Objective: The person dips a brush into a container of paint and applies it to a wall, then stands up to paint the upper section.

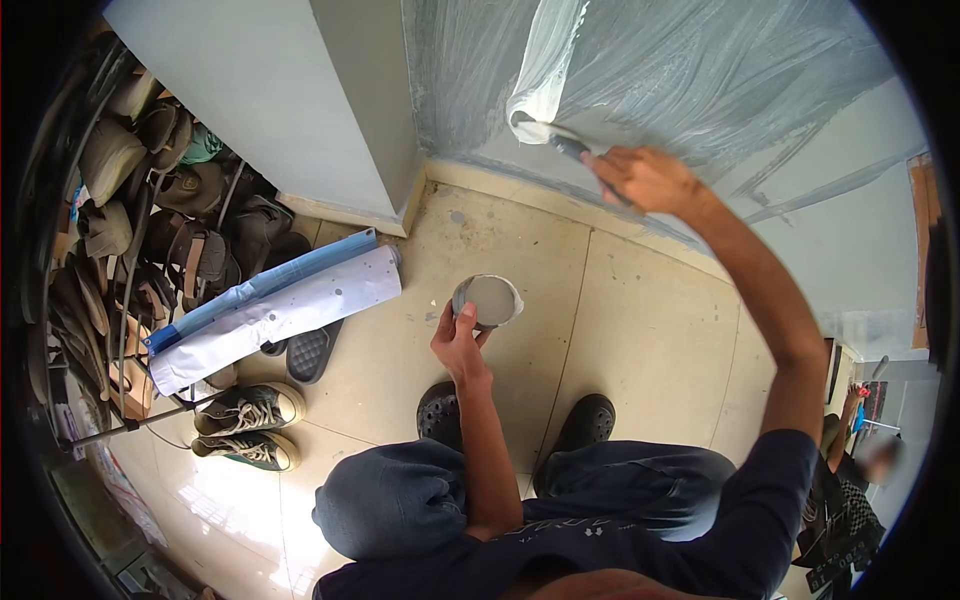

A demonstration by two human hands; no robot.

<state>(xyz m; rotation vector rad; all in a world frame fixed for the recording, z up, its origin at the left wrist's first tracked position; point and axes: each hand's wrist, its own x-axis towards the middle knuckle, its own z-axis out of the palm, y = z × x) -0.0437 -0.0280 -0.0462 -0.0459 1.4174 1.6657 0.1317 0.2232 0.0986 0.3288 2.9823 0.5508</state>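
My left hand (460,340) grips a small round cup (519,304) of grey paint (490,297), held above the floor with its mouth facing up. In my right hand (645,180) is a paintbrush (572,148), its handle wrapped by closed fingers. The bristles touch the lower part of the wall (640,75) at the end of a wet, pale stroke (545,65). Around that stroke the wall shows streaky grey brush marks.
A rack (130,300) crowded with shoes stands at the left. A rolled sheet (285,310) leans there, near sneakers (250,425) and a dark slipper (315,352) on the tiled floor (640,340). A pillar (350,100) juts out beside the wall. Another person (860,480) is at the far right.
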